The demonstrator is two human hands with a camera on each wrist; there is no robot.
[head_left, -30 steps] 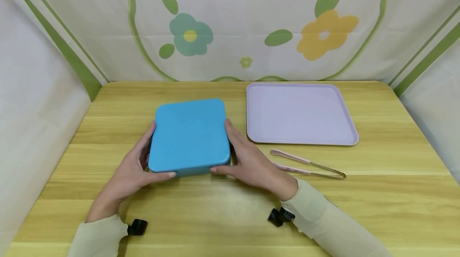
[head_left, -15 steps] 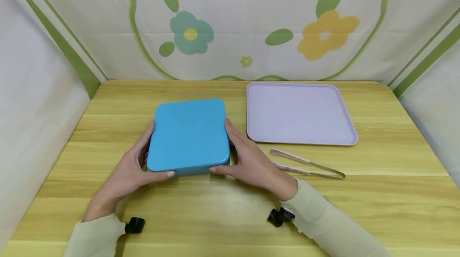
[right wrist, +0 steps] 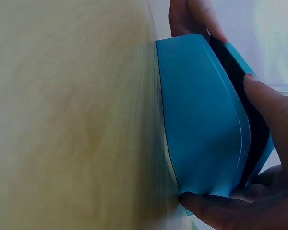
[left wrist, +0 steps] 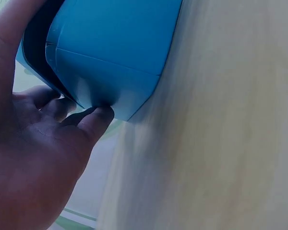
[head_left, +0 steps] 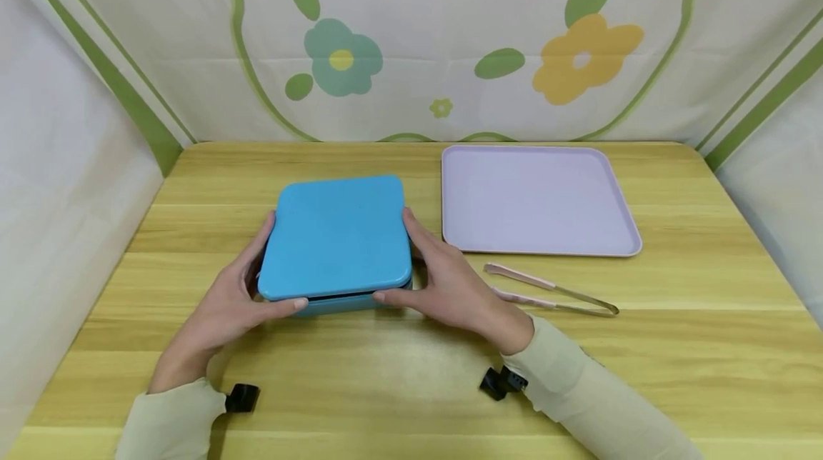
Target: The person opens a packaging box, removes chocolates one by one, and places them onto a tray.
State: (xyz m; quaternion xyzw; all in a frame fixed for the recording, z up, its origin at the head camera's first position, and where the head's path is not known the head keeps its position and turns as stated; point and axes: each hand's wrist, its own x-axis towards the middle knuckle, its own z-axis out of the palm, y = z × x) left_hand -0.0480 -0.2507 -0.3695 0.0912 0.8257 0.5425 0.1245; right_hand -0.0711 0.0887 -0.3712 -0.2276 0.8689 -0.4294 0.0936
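Observation:
On the table sits a blue rectangular box (head_left: 347,303), its matching lid (head_left: 337,235) raised along the near edge so a dark gap shows. My left hand (head_left: 225,306) grips the lid's left near corner, thumb on the front edge and fingers along the side. At the right near corner my right hand (head_left: 453,292) holds the lid the same way. In the left wrist view one fingertip presses the side wall of the box (left wrist: 115,38). From the right wrist view, the thumb (right wrist: 264,93) catches the lid's edge above the gap. The box's inside is hidden.
A shallow lilac tray (head_left: 540,203) lies at the back right of the wooden table (head_left: 398,396). Tongs (head_left: 559,292) with pink grips lie in front of it, close to the right wrist. A flowered curtain (head_left: 411,38) stands behind the table.
The lid's near edge has risen off the box under both thumbs, and a dark gap has opened there. Tray and tongs stay put.

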